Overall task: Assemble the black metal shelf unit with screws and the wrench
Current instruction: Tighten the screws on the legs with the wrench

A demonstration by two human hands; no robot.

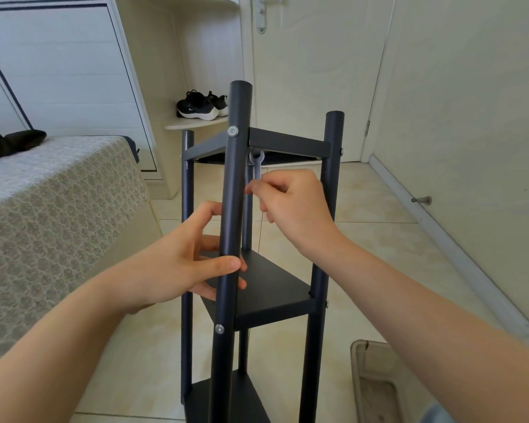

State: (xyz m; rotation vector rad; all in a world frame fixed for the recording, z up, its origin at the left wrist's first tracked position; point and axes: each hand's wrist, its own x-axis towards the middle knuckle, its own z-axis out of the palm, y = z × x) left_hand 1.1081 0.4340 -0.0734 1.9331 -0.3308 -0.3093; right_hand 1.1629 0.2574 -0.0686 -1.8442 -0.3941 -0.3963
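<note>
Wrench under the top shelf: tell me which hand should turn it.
Right, probably. The right hand pinches the wrench, its head up under the top shelf; the left hand grips the front post.

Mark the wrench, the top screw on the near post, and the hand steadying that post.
wrench [257, 168], head view, shaft below its open end.
top screw [232, 131], head view, centre of its head.
left hand [177, 264], head view, thumb base; grips the near post [235, 190].

My shelf [275, 282] is matte black all over — its screws [232, 131] and my wrench [256, 166] are bright silver. Beside me the bedspread [58, 203] is pale grey with a repeating lacy pattern, the floor [379, 239] is beige tile, and the shoes [200, 106] are black with white soles.
</note>
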